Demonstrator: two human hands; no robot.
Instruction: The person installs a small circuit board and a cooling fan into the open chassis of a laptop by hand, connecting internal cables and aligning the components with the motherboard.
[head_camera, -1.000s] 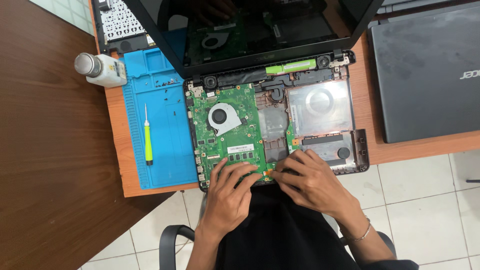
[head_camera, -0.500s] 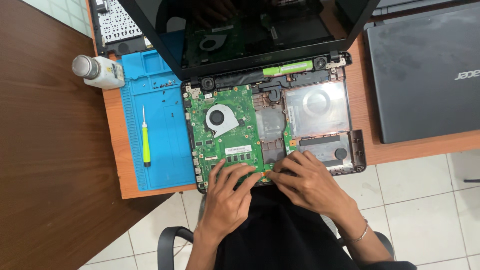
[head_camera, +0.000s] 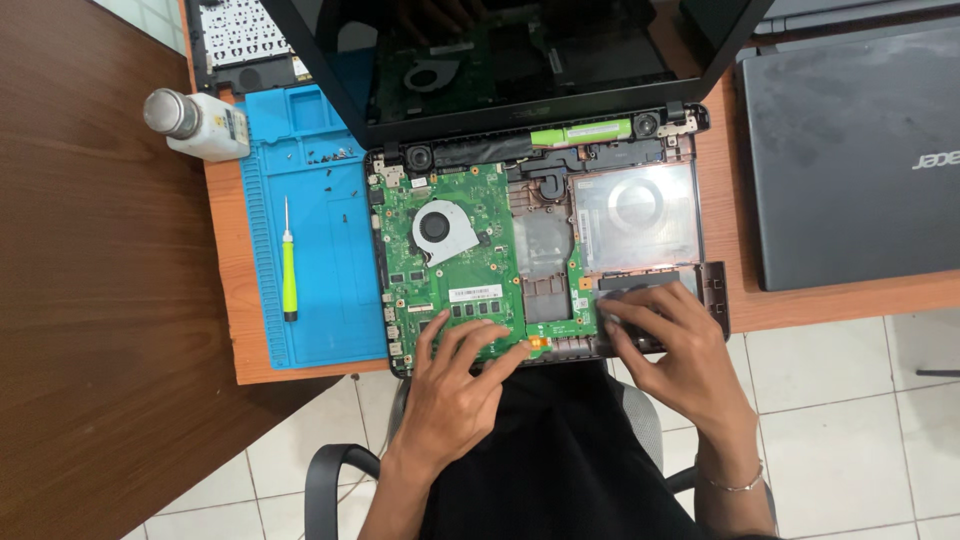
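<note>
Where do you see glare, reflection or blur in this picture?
Head view: evenly lit and sharp; the dark laptop screen mirrors the green motherboard and fan; soft shadows sit under the left hand and right hand; no harsh glare.

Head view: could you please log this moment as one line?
left hand: on green motherboard near edge | right hand: on laptop base, right corner | screwdriver: on blue mat, untouched

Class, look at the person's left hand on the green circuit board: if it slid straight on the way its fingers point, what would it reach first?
Probably the memory module just beyond the left hand, then the round black cooling fan; depth is unclear.
</note>
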